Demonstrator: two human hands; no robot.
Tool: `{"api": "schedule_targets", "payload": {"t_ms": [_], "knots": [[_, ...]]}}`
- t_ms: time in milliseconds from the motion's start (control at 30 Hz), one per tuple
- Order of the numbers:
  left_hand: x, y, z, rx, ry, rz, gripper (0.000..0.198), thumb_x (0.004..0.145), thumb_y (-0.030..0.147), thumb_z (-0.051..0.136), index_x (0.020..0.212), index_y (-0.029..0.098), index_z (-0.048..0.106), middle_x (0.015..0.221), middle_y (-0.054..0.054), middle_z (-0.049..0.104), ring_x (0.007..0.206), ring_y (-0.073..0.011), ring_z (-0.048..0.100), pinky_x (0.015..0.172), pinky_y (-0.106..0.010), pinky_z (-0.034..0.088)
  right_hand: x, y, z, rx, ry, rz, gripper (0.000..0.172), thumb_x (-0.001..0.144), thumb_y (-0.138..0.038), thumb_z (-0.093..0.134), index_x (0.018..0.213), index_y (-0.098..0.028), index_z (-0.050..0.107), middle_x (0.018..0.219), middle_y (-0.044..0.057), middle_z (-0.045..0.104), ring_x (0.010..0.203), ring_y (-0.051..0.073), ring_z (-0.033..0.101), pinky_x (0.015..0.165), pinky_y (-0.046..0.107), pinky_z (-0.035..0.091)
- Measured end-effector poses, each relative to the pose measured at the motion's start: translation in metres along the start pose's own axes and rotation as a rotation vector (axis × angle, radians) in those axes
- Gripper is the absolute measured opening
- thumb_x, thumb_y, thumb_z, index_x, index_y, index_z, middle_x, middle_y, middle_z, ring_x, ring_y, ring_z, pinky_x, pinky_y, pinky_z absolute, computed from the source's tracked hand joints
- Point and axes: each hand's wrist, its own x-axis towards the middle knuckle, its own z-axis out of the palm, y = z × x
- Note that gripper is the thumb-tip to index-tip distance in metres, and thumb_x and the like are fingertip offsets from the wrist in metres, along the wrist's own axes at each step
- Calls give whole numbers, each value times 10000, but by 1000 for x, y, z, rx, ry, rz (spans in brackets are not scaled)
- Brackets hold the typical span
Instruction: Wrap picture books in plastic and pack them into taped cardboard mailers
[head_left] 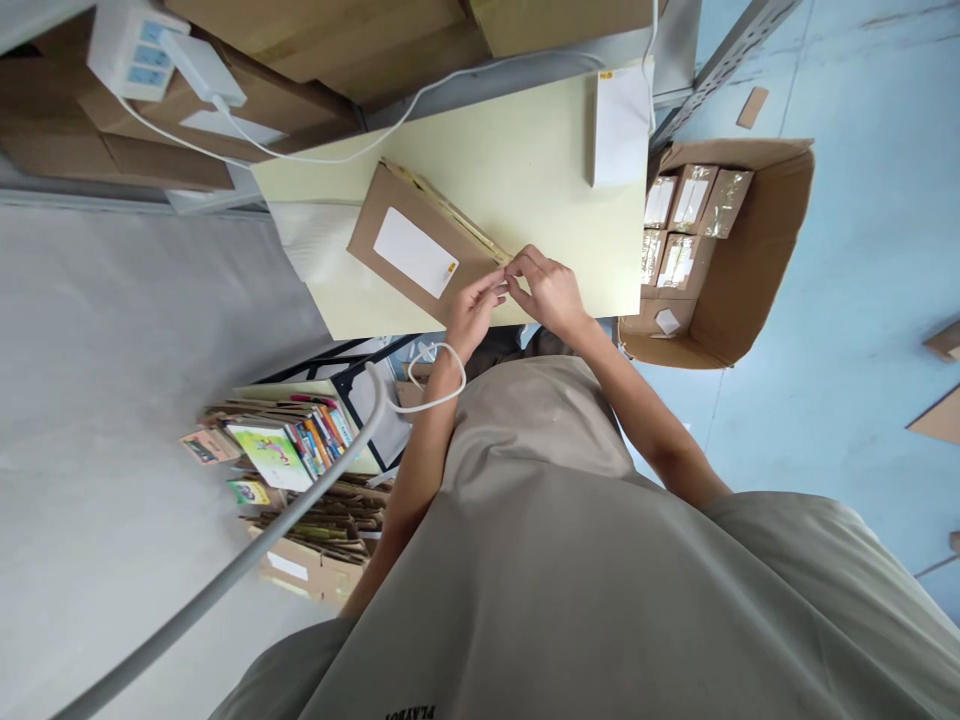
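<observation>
A flat brown cardboard package with a white label lies on the pale green table. Its near corner reaches my hands. My left hand pinches at that corner, fingers curled together. My right hand meets it from the right, fingertips pressed on the package's edge beside the left thumb. A white cable loops round my left wrist.
A second labelled package lies at the table's far right. An open carton of wrapped packages stands on the blue floor at the right. Books and flat cardboard are stacked lower left. A white charger sits on boxes upper left.
</observation>
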Motion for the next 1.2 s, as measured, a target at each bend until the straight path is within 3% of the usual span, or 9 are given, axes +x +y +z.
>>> {"api": "schedule_targets", "payload": {"t_ms": [333,500,600,700,767,833,933,1033,1200], "knots": [[-9,28,-11,-230,-20,-4,487,1063,503,676,1458,240,787,1581,-146,772,1453,-333,764,1282,-567,572,-6,-5,17,121,151,43,292,1240,-425,422,1246,-235,644,1249,111,714,1022,233,740,929,388,649],[0,40,-30,-215,141,-32,468,1049,597,793,1319,214,807,1387,-154,857,1312,-296,828,1136,-432,651,-5,-7,23,303,250,166,360,1216,-573,483,1137,-262,648,1180,81,732,1010,210,741,941,374,658],[17,46,-52,-207,339,-16,317,1091,487,794,1192,187,817,1235,-135,876,1124,-228,859,1003,-345,664,1,-4,34,442,317,338,443,1151,-693,592,1047,-266,649,1094,61,749,965,201,748,924,360,662],[44,52,-83,-181,470,39,155,1131,286,738,1154,154,818,1140,-106,862,954,-173,833,965,-351,661,8,2,48,539,343,579,476,1091,-710,703,962,-254,660,981,46,762,926,205,774,935,369,672],[68,55,-106,-91,520,129,113,1131,183,711,1166,133,806,1146,-97,855,1009,-172,825,1055,-387,657,11,3,55,584,327,750,454,1105,-662,706,944,-238,678,982,55,781,904,204,801,928,374,688],[96,56,-129,70,549,228,131,1113,121,712,1219,130,789,1291,-115,843,1251,-205,795,1234,-431,589,15,-1,61,665,300,921,438,1137,-617,675,954,-219,692,1057,88,810,886,201,826,899,373,712],[134,53,-154,309,481,155,201,1102,272,782,1264,153,771,1503,-179,767,1585,-309,618,1419,-482,392,19,-16,67,875,262,1074,468,1154,-632,649,989,-197,700,1137,154,835,920,220,854,904,385,741],[147,49,-167,403,272,18,413,1116,580,724,1068,174,785,1285,-224,809,1537,-407,648,1343,-495,452,20,-41,65,993,245,1037,578,1136,-739,608,1038,-184,735,1061,175,841,968,255,851,960,433,746],[102,48,-192,343,146,219,590,1109,759,595,899,229,744,952,-114,775,1225,-336,757,1036,-373,587,6,-82,44,789,430,867,755,1065,-910,531,1119,-197,774,955,117,787,972,268,803,872,413,708]]}}
